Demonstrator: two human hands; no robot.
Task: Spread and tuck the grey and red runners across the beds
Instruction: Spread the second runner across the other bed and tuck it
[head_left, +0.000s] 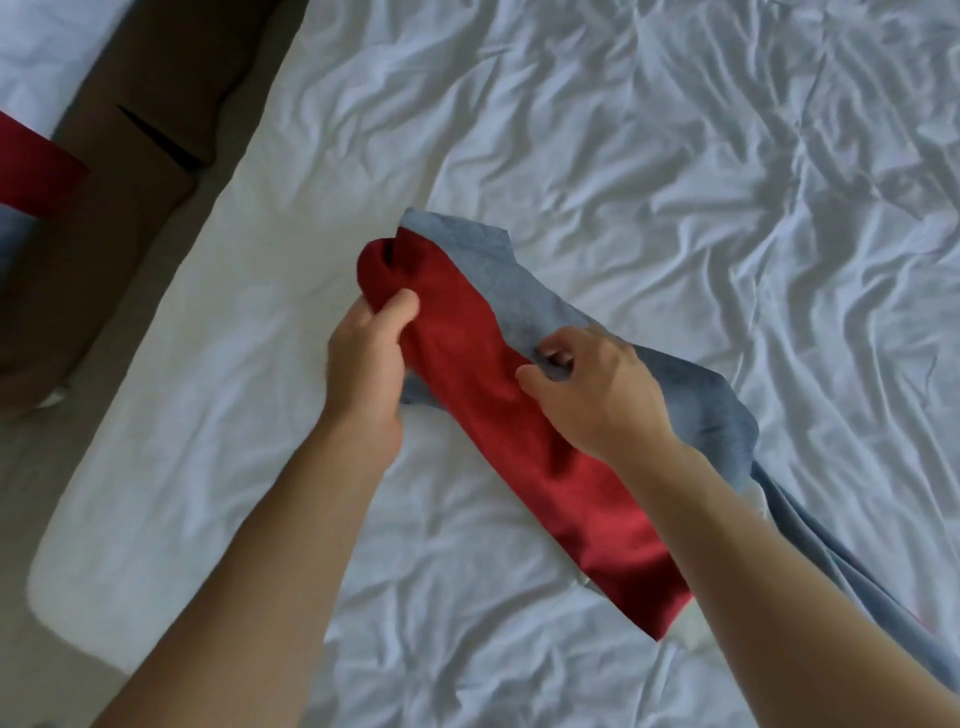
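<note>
Red and grey runner bunched above the near bed, gripped at its red end by left hand, grey edge pinched by right hand. Unspread, untucked here; red band already across far bed.

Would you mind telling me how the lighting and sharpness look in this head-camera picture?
Head view: soft, even light with a cool bluish cast on the white sheet, no glare; gentle shadows in its creases; the whole frame slightly soft; left hand and right hand on the red and grey runner remain readable.
</note>
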